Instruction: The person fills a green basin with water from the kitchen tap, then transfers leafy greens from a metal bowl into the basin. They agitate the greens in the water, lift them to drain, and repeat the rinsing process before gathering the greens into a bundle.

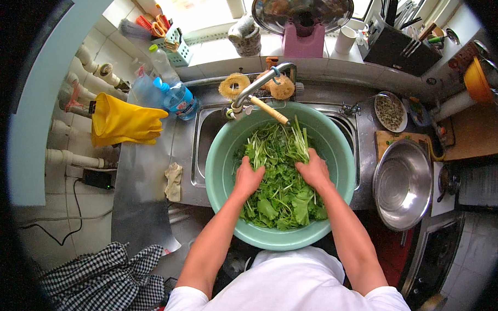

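A large green plastic basin (279,241) rests over the steel sink (200,154) in front of me. Leafy greens with pale stems (278,197) fill much of it. At the left of the pile, my left hand (249,178) is closed around some stems. My right hand (314,170) grips a bunch of stems at the right, with their cut ends pointing towards the window. The fingertips of both hands are partly hidden among the greens. Above the basin's far side hangs the curved metal faucet (259,84), and a wooden handle (269,109) lies just below it.
Yellow rubber gloves (124,120), a blue-capped bottle (179,99) and a crumpled cloth (173,181) are on the left. At the right are a steel bowl (402,185), a cutting board (397,138) and a dish of chopped food (391,111). Sponges (281,87) sit behind the faucet.
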Motion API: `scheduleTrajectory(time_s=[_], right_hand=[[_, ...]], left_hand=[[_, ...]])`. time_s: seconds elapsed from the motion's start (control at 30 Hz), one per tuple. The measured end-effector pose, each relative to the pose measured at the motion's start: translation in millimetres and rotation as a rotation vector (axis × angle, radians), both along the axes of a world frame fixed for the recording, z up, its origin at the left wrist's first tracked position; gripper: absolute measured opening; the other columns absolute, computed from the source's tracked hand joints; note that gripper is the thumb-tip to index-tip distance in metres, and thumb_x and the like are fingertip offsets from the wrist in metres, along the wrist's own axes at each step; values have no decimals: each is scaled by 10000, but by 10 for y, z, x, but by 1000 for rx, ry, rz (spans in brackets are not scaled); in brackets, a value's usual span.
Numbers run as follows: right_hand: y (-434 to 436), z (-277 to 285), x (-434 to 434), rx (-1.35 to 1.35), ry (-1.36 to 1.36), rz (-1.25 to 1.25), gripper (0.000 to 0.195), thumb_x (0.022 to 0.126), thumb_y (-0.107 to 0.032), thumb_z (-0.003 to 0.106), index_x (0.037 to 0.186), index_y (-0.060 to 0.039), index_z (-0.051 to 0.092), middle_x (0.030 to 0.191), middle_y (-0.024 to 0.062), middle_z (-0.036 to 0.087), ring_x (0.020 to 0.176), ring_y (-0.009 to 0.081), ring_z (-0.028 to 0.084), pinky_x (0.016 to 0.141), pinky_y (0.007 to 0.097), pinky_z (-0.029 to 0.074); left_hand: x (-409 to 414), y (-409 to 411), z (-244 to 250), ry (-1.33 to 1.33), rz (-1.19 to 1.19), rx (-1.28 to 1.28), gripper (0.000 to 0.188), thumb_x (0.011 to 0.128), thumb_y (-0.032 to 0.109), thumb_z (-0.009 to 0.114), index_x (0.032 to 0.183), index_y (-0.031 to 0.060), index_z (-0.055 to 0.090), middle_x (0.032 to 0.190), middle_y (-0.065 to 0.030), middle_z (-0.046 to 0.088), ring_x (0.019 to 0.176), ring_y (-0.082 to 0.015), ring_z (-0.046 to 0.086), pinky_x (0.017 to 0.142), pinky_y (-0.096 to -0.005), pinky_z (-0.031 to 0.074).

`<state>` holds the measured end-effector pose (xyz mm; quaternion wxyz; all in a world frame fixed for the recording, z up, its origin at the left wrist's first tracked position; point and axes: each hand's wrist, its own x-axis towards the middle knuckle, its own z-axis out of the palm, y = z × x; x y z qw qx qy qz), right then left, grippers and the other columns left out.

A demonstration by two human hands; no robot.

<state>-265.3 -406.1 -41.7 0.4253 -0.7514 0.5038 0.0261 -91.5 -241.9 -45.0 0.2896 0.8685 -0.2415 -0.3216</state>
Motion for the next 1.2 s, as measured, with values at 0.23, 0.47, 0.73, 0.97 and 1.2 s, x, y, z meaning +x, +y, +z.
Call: scheduleTrajectory(time_s=[0.23,0.47,0.73,0.97,1.2], right_hand=[[214,554,-59,-91,-22,133,947,924,-430,695,1583,16,183,1356,352,517,1175,505,591,984,545,501],[567,40,-30,-90,359,250,805,1030,-392,518,1647,-134,70,1589,309,260,1386,482,410,1024,660,430],[161,-372,-54,65,339,259,714,1005,-335,522,1614,-115,222,1370,323,545,1153,470,621,949,570,515],[275,447,-277,-63,257,124,765,977,-348,574,1590,-72,208,960,296,714,911,482,692,831,569,534],[448,620,-424,-131,27,300,604,940,-409,666,1427,-71,550,996,253,735,939,457,701,844,546,544]], left_hand=[[-395,85,350,-263,-170,-117,701,917,253,715,1401,-93,344,1265,-358,473,1127,-534,533,972,-531,457],[-536,-76,-133,-286,-529,390,878,1011,551,486,1635,51,121,1632,-304,211,1547,-460,113,1133,-700,275],[-227,-90,-320,-85,-335,211,908,971,319,666,1643,88,101,1593,-350,281,1452,-517,329,1174,-530,339],[-277,173,133,-2,-58,-42,966,942,231,689,1634,44,41,1577,-351,301,1455,-498,326,1228,-485,257],[-518,43,800,-110,-463,213,857,913,316,720,1580,34,261,1497,-353,388,1343,-523,447,1086,-527,431]])
